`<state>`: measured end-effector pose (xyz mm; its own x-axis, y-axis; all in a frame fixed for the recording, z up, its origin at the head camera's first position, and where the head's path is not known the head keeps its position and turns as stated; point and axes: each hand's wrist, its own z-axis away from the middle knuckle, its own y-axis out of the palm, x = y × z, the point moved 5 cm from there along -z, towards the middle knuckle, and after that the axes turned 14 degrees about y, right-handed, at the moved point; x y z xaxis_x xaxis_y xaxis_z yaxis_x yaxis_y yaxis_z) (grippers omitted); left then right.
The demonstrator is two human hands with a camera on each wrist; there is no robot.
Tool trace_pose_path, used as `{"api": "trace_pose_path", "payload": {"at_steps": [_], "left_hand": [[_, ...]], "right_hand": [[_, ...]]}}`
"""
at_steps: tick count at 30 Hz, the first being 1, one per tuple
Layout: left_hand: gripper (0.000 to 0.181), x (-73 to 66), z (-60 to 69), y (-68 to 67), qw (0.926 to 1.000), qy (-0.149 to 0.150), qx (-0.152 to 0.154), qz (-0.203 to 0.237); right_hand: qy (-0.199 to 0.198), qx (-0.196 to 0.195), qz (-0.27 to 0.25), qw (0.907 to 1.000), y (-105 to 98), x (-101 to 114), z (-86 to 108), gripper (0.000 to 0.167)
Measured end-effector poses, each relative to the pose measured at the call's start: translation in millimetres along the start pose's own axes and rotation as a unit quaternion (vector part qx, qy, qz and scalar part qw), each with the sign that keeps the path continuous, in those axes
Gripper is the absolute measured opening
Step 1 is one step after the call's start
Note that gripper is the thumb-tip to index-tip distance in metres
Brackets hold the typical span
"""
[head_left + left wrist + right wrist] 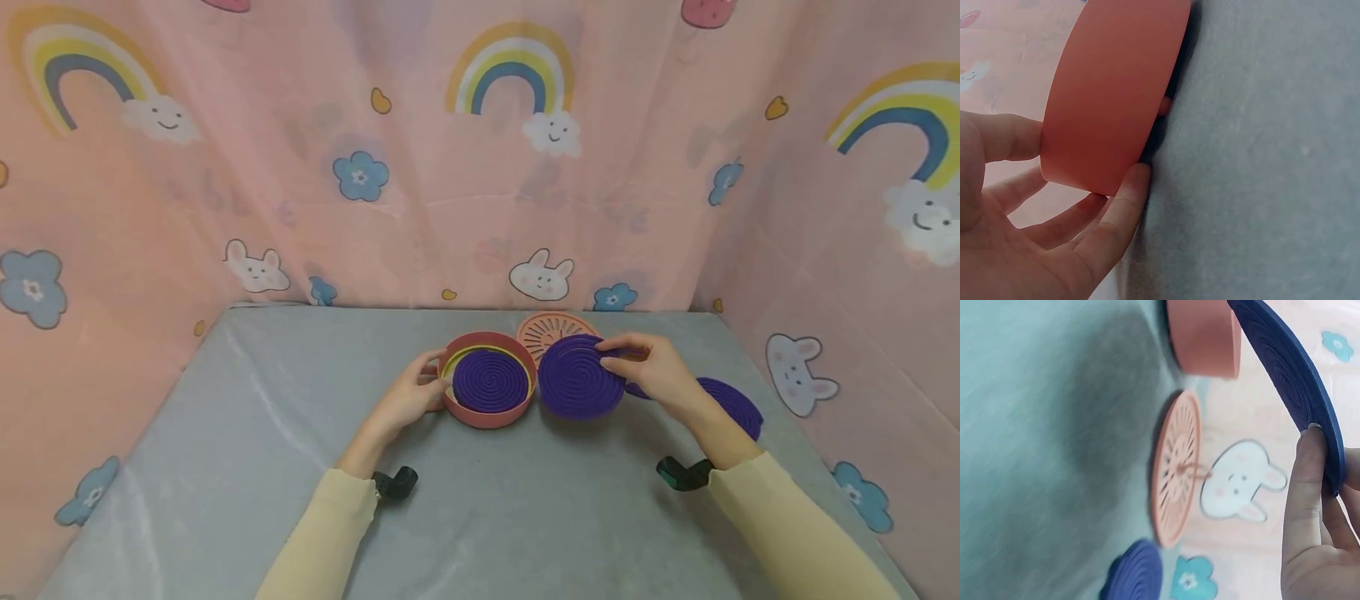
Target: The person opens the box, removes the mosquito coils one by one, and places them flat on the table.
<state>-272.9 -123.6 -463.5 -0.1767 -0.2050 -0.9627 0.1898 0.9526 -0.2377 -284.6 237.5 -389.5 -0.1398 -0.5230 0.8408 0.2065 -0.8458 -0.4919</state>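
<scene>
My right hand (651, 371) pinches a purple spiral mosquito coil (576, 385) at its right edge, thumb on one face and fingers on the other. The coil is raised off the table and tilted, just right of a round coral-red tin (487, 422). My left hand (411, 393) grips the left side of that tin; in the left wrist view a finger lies along its bottom edge. Inside the tin a second purple coil (491, 381) lies within a yellow ring (459, 353). Behind the raised coil, a slotted salmon lid (1175, 469) lies on the table.
Another purple coil (731, 407) lies at the right, partly hidden behind my right forearm. A grey cloth covers the table (480, 517). A pink printed curtain (450, 167) hangs behind and along the sides. Dark wrist camera mounts (396, 483) sit on both wrists.
</scene>
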Motion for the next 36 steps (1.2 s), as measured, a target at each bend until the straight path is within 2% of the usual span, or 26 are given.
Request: {"api": "trace_pose_path", "payload": {"at_steps": [6,12,22,27,36], "left_hand": [[0.054,0.8,0.8,-2.2,0.9999,-0.002,-0.002,-0.014],[0.055,0.3,2.2,-2.7,0.9998,0.001,-0.002,-0.021],[0.055,-1.7,2.3,-0.8,0.9999,0.007,-0.001,-0.014],[0.055,-1.1,1.9,-0.8,0.9998,0.008,-0.001,-0.016],[0.055,-0.6,0.2,-0.9,0.9998,0.008,0.001,-0.015]], "right_hand": [[0.02,0.001,-0.013,0.9997,-13,-24,7.6,0.044],[0.03,-0.013,0.02,0.9993,-18,-48,12.7,0.041],[0.065,-0.018,0.05,0.9964,-22,-84,10.1,0.038],[0.067,-0.001,0.06,0.9959,-20,-92,9.8,0.036],[0.069,0.03,0.073,0.9945,-24,-94,15.5,0.037]]}}
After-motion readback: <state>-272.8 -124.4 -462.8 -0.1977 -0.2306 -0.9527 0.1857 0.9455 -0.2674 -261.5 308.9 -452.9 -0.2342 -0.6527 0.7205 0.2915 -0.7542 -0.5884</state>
